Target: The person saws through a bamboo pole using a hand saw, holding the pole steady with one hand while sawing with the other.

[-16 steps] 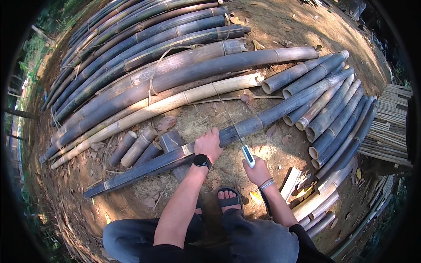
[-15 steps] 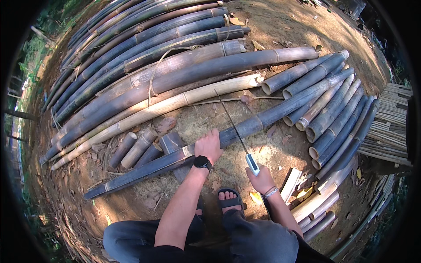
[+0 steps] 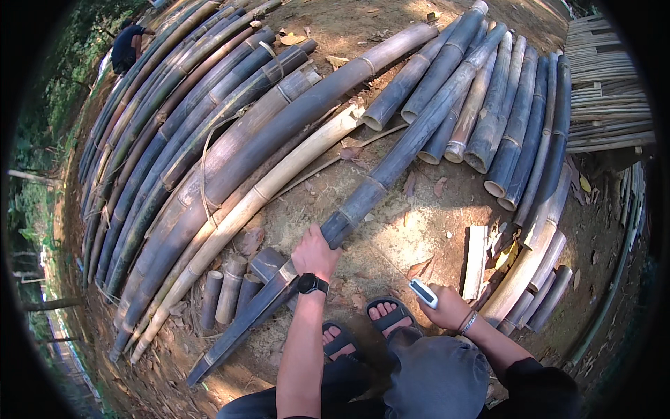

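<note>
- Steady the pole first: it slants from near left to far right, crossing a short piece at left, and should not be allowed to roll there.
- The left hand is clamped over the pole, fingers wrapped around it; firm downward weight would serve best, well left of the cutting line (thumb tucked away from the teeth).
- The right foot stands near, left of the saw, so strokes ought to finish clear of the toes.
- The right hand is closed around the saw's pale handle; long, straight pulls square to the pole should suit that thin blade, though whether it touches the pole I cannot tell.
- As for looks, the pole's near left end is dark, with a line running lengthwise (perhaps a split).
- By the left hand comes a pale ring; just right of it the skin is blue-black.
- Farther right, past a brownish joint, it fades to streaky grey, its far end lying among the row of poles.
</note>
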{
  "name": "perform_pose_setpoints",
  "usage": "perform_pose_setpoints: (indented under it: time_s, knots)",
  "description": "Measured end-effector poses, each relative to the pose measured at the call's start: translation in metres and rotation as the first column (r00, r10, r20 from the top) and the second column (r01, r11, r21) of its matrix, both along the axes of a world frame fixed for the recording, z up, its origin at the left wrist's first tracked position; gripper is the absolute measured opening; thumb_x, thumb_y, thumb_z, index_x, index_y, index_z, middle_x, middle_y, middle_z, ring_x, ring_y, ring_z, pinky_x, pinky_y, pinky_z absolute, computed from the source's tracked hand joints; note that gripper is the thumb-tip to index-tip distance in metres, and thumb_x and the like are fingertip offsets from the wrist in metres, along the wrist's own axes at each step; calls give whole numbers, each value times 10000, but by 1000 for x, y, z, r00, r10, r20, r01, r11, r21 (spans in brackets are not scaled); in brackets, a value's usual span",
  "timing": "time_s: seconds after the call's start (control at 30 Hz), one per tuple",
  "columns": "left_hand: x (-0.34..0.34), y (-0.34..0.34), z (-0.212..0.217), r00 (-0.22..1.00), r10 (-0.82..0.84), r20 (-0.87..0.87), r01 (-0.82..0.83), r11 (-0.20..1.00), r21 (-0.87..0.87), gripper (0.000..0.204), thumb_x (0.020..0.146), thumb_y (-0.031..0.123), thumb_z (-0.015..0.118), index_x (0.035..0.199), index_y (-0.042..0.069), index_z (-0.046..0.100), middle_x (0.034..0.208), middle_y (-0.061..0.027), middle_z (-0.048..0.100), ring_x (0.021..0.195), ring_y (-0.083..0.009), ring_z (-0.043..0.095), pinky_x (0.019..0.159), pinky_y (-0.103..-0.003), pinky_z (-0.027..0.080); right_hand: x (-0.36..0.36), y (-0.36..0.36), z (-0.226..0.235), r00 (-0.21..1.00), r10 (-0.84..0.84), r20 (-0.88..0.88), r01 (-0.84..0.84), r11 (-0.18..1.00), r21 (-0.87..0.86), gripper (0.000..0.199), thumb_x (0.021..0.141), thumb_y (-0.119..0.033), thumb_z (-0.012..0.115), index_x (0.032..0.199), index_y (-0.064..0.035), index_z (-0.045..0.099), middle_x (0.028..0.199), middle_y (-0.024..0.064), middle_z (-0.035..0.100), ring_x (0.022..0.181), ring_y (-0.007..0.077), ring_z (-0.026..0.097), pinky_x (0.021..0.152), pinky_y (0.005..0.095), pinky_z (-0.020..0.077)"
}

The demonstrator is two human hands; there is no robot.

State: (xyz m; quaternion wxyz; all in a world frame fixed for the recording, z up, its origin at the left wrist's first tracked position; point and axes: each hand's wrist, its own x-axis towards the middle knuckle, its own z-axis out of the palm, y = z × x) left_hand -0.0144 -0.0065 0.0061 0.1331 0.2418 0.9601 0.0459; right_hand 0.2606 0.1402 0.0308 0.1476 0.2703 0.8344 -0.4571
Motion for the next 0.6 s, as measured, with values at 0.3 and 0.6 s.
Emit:
perform_pose_setpoints:
  time_s: [0.3,0.6]
  knots:
    - [7,16,-1,1000,-22,-17,22,999,-44,583,641,317,874,1038,48,544,951,-171,693,899,-372,684,788,-465,551,-112,13,-14,997,-72,4,72,995,-75,285,874,-242,608,926,33,664,801,308,666,769,449,680,758,492,552]
    - [6,12,-1,999,-16,-46,14,999,-40,580,637,328,864,1027,44,542,936,-189,700,888,-380,685,783,-467,553,-30,2,-1,999,-26,18,27,999,-31,297,864,-261,640,922,31,641,797,286,671,781,443,682,757,496,551]
